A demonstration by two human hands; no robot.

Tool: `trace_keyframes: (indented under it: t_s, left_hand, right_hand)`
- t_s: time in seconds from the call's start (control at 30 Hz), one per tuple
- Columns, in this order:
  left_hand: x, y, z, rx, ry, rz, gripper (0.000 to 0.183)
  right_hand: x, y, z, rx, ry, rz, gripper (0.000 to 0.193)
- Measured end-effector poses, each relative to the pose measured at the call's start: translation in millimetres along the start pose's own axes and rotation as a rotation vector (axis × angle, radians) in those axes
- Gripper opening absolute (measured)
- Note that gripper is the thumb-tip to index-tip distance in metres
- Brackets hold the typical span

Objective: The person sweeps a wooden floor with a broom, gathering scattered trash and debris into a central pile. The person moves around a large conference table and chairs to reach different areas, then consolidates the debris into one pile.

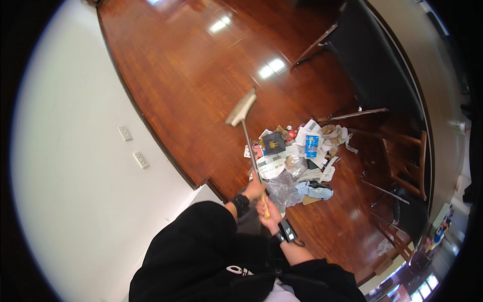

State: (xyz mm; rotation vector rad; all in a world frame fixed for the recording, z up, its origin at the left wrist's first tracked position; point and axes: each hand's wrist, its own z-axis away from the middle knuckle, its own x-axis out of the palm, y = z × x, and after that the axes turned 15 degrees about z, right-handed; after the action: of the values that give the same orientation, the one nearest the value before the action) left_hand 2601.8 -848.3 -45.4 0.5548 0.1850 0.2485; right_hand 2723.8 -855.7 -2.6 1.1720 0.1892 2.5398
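Observation:
A long-handled broom [242,107] reaches forward and left from my body, its pale head on or just over the wooden floor. My left hand [255,188] is wrapped round the handle, farther from me. Closer in, my right hand [269,212] is closed round the yellowish end of the same handle. Right of the handle lies a heap of litter: white papers [271,166], a black box [273,143], a blue packet [311,144], and a clear plastic bag [283,189]. Part of the heap passes behind the handle and my hands.
A white wall [75,126] with a socket [141,160] and a switch [125,133] runs along the left. Black chairs [375,60] with metal legs and a wooden chair frame [423,166] stand on the right. Glossy reddish-brown floor [191,85] stretches ahead.

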Motion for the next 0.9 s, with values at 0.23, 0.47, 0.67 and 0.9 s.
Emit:
trace_keyframes:
  t_s: [0.23, 0.47, 0.67, 0.9]
  left_hand:
    - [36.3, 2.5, 72.1, -0.106, -0.215, 0.223, 0.075]
    - [-15.5, 81.7, -16.9, 0.281, 0.015, -0.042, 0.064]
    - [-29.9, 156.3, -128.2, 0.181, -0.016, -0.168, 0.073]
    - [11.5, 150.4, -114.1, 0.086, -0.19, -0.306, 0.079]
  right_hand:
    - [18.9, 32.0, 77.7, -0.104, 0.051, -0.08, 0.015]
    - [71.3, -35.9, -16.9, -0.187, -0.066, 0.002, 0.016]
    - [80.0, -139.6, -103.2, -0.178, -0.15, -0.073, 0.015]
    - [50.6, -126.3, -69.4, -0.265, -0.238, -0.247, 0.02]
